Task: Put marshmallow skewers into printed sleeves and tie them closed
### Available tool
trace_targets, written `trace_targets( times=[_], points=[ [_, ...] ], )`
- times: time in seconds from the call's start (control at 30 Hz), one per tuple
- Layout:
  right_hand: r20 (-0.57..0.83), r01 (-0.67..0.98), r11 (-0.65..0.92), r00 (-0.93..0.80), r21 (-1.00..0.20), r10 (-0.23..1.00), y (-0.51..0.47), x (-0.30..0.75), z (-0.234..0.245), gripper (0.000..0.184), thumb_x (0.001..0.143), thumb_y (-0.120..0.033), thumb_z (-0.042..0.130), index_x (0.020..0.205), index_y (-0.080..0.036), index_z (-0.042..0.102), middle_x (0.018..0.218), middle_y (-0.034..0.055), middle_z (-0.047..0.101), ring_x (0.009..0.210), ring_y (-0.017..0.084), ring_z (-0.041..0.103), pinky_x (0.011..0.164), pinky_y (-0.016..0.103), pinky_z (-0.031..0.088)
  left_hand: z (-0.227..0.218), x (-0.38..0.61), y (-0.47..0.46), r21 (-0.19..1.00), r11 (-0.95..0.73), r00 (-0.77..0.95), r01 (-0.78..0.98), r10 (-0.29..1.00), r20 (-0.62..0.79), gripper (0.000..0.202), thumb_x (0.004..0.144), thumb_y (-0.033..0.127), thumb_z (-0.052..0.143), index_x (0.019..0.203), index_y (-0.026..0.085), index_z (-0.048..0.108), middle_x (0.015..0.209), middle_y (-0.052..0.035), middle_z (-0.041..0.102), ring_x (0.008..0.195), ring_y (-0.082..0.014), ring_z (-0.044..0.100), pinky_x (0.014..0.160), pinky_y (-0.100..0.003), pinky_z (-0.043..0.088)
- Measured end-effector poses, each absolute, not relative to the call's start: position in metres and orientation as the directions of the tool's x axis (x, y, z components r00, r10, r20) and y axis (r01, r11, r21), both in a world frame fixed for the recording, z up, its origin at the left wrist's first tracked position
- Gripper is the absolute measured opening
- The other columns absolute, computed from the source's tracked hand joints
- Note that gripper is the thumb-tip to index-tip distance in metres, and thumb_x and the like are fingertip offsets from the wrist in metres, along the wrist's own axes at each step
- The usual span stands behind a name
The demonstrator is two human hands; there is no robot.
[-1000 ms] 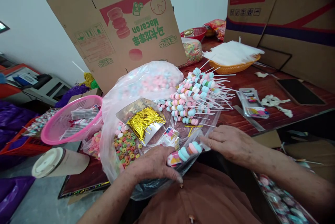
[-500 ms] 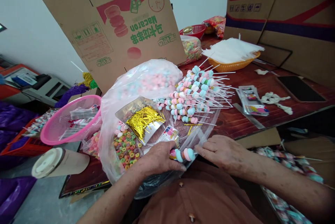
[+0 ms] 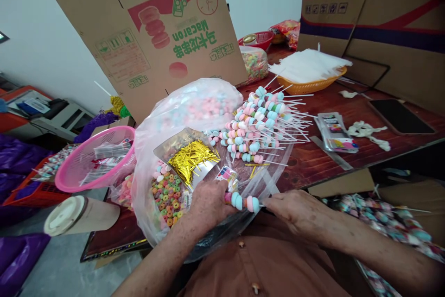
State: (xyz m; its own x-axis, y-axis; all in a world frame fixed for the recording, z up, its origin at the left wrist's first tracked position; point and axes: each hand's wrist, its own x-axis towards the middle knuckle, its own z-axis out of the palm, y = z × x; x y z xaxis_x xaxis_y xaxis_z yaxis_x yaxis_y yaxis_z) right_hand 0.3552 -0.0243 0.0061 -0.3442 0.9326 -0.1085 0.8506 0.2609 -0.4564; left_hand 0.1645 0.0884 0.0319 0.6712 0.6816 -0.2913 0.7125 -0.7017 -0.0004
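Note:
Between my hands lies a candy skewer (image 3: 237, 201), with blue and pink marshmallow pieces and an orange ring showing on it. My left hand (image 3: 210, 202) is closed round its left end, hiding the pieces there. The fingers of my right hand (image 3: 295, 209) pinch the stick at the right end. Just beyond my left hand are a small printed packet (image 3: 227, 175) and a pouch with gold twist ties (image 3: 189, 160). Colourful candy rings (image 3: 170, 197) lie to the left on a clear plastic bag (image 3: 142, 181). A pile of finished-looking candy skewers (image 3: 259, 123) is stacked behind, sticks pointing right.
A pink basket (image 3: 66, 174) and a lidded cup (image 3: 93, 216) stand at the left. Cardboard boxes (image 3: 114, 19) rise behind. On the right are a yellow basket (image 3: 302, 87) of white sticks, printed packets (image 3: 335, 132), a phone (image 3: 401, 116) and a lower box of skewers (image 3: 382, 223).
My left hand has curled further round, its thumb no longer stretched out below the candy skewer. My right hand has shifted slightly right, still at the stick.

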Motion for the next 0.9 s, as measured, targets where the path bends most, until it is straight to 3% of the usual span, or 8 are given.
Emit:
trace_targets(
  times=[0.17, 0.33, 0.43, 0.5, 0.57, 0.63, 0.73, 0.9],
  points=[
    [-0.057, 0.848, 0.330, -0.386, -0.414, 0.921, -0.024, 0.356, 0.008, 0.028, 0.076, -0.004, 0.043, 0.095, -0.019, 0.058, 0.081, 0.0018, 0.065, 0.068, 0.016, 0.060, 0.052, 0.024, 0.030, 0.030, 0.166, 0.087, 0.089, -0.677, 0.657, 0.730, 0.660, -0.363, 0.052, 0.060, 0.062, 0.064, 0.089, 0.020, 0.058, 0.081, -0.0068, 0.065, 0.076, -0.0274, 0.061, 0.059, -0.030, 0.041],
    [0.009, 0.894, 0.367, -0.377, -0.256, 0.926, -0.021, 0.352, 0.006, 0.028, 0.075, -0.003, 0.045, 0.095, -0.016, 0.058, 0.074, 0.0035, 0.064, 0.059, 0.015, 0.056, 0.049, 0.025, 0.026, 0.025, 0.175, 0.080, 0.277, -0.675, 0.716, 0.684, 0.549, -0.431, 0.070, 0.056, 0.061, 0.069, 0.110, 0.020, 0.051, 0.085, -0.0067, 0.065, 0.080, -0.0299, 0.061, 0.060, -0.030, 0.042],
    [0.025, 0.895, 0.353, -0.360, -0.274, 0.933, -0.017, 0.355, 0.001, 0.025, 0.073, -0.004, 0.047, 0.092, -0.016, 0.059, 0.076, 0.0040, 0.065, 0.060, 0.015, 0.057, 0.049, 0.024, 0.027, 0.033, 0.171, 0.086, 0.451, -0.640, 0.781, 0.623, 0.482, -0.396, 0.095, 0.056, 0.058, 0.072, 0.133, 0.022, 0.031, 0.097, -0.0068, 0.064, 0.087, -0.0285, 0.060, 0.067, -0.031, 0.043],
    [0.021, 0.870, 0.332, -0.349, -0.364, 0.937, -0.014, 0.360, -0.003, 0.023, 0.075, -0.006, 0.047, 0.089, -0.018, 0.060, 0.076, 0.0030, 0.065, 0.063, 0.015, 0.058, 0.050, 0.023, 0.029, 0.041, 0.162, 0.096, 0.448, -0.656, 0.794, 0.607, 0.486, -0.365, 0.105, 0.057, 0.054, 0.073, 0.140, 0.022, 0.017, 0.108, -0.0087, 0.061, 0.095, -0.0277, 0.058, 0.075, -0.032, 0.043],
    [0.051, 0.815, 0.330, -0.349, -0.477, 0.936, -0.012, 0.367, -0.006, 0.020, 0.081, -0.009, 0.045, 0.088, -0.018, 0.061, 0.076, 0.0027, 0.066, 0.065, 0.014, 0.058, 0.053, 0.022, 0.032, 0.048, 0.151, 0.106, 0.310, -0.721, 0.776, 0.620, 0.504, -0.378, 0.098, 0.058, 0.052, 0.073, 0.138, 0.022, 0.025, 0.113, -0.0109, 0.059, 0.100, -0.0290, 0.056, 0.080, -0.034, 0.041],
    [0.113, 0.732, 0.354, -0.359, -0.582, 0.927, -0.012, 0.372, -0.008, 0.022, 0.087, -0.014, 0.040, 0.088, -0.018, 0.062, 0.076, 0.0028, 0.066, 0.066, 0.013, 0.058, 0.055, 0.021, 0.035, 0.049, 0.141, 0.112, 0.170, -0.764, 0.738, 0.623, 0.502, -0.450, 0.070, 0.063, 0.047, 0.070, 0.124, 0.023, 0.047, 0.104, -0.0090, 0.063, 0.095, -0.0286, 0.057, 0.077, -0.033, 0.041],
    [0.168, 0.667, 0.403, -0.390, -0.626, 0.906, -0.011, 0.374, -0.010, 0.025, 0.090, -0.017, 0.037, 0.089, -0.019, 0.062, 0.074, 0.0019, 0.065, 0.064, 0.012, 0.056, 0.056, 0.020, 0.037, 0.046, 0.137, 0.114, 0.209, -0.735, 0.709, 0.645, 0.473, -0.523, 0.031, 0.069, 0.039, 0.064, 0.095, 0.023, 0.062, 0.084, -0.0021, 0.064, 0.079, -0.0219, 0.059, 0.063, -0.025, 0.038],
    [0.312, 0.816, 0.509, -0.425, -0.275, 0.850, -0.014, 0.367, -0.013, 0.028, 0.085, -0.008, 0.037, 0.100, -0.015, 0.060, 0.069, 0.0042, 0.062, 0.060, 0.013, 0.054, 0.054, 0.023, 0.034, 0.044, 0.144, 0.113, 0.447, -0.610, 0.739, 0.654, 0.391, -0.548, 0.033, 0.063, 0.042, 0.068, 0.087, 0.019, 0.062, 0.074, 0.0010, 0.060, 0.071, -0.0182, 0.055, 0.056, -0.022, 0.034]
  ],
)
